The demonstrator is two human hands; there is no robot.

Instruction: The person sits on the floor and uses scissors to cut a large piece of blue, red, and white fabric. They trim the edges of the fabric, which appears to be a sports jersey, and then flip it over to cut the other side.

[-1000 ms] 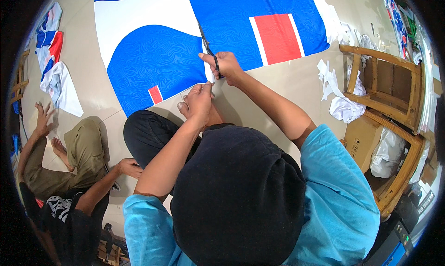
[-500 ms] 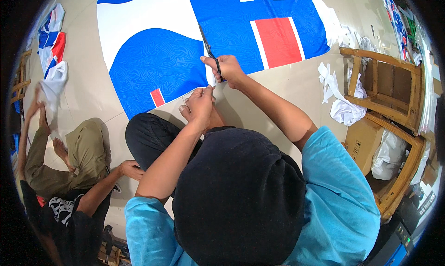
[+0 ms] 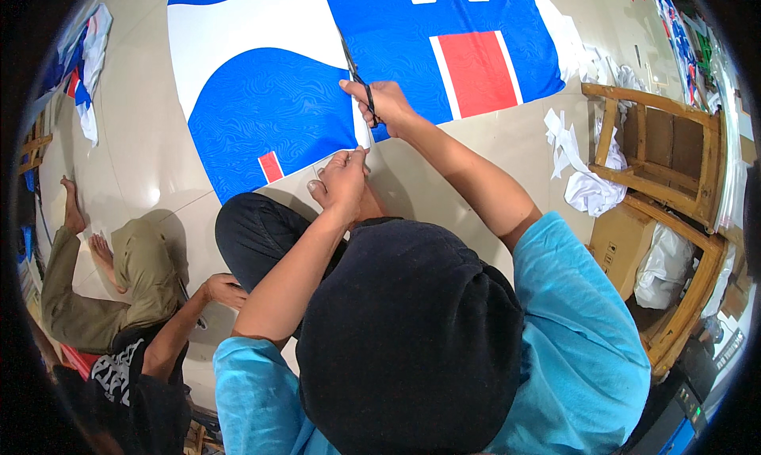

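A large printed fabric sheet (image 3: 269,98) in blue and white, with red patches, lies spread over the floor in front of me. My right hand (image 3: 384,106) is closed round the handles of black scissors (image 3: 352,63). Their blades point away from me along the line between the left and right parts of the print. Nearer to me, the fingers of my left hand (image 3: 341,181) pinch the near end of a narrow white strip (image 3: 361,126) at the fabric's edge, just below the scissors.
To the left a co-worker in khaki trousers (image 3: 147,273) sits on the floor, one hand (image 3: 226,291) by my dark-clad knee. Beyond lie crumpled printed cloths (image 3: 91,74). On the right are white scraps (image 3: 594,192), wooden frames (image 3: 650,98) and a cardboard box (image 3: 622,245).
My right hand and the scissors have moved slightly away from me along the fabric. My left hand stays put. The co-worker's far arm has drawn back, and the cloth there has shifted.
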